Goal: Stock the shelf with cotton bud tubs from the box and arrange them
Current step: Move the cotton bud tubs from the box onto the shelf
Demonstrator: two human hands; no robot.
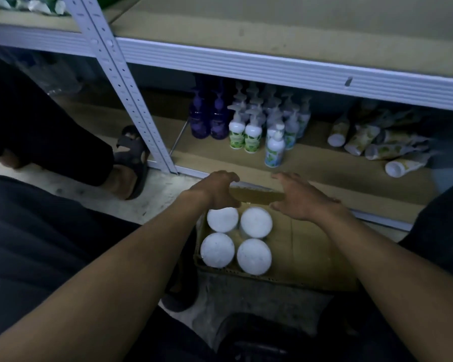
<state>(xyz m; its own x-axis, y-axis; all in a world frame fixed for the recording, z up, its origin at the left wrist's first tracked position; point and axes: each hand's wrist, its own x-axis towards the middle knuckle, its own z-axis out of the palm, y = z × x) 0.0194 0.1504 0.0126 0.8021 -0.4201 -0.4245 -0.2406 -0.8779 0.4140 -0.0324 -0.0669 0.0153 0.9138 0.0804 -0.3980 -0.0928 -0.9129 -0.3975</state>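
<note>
From the head camera, the job looks barely begun, as far as this view shows. Four white cotton bud tubs [237,239] stand upright in a two-by-two block at the left end of the cardboard box [306,246], which sits on the floor against the front edge of the bottom shelf [324,176]. No tub of that kind shows on the shelf; its board carries purple pump bottles [207,118] and white pump bottles [256,126] toward the back, with toppled tubes [372,145] near its right end. All four tubs remain to be lifted out, placed and lined up.

Both hands hover over the far edge of the box, apart from each other. The left hand [215,188] has loosely bent fingers, its fingertips at the far flap [256,195]; whether it touches is unclear. The right hand [298,198] is spread, fingers relaxed, gripping nothing. Neither holds a tub.
</note>
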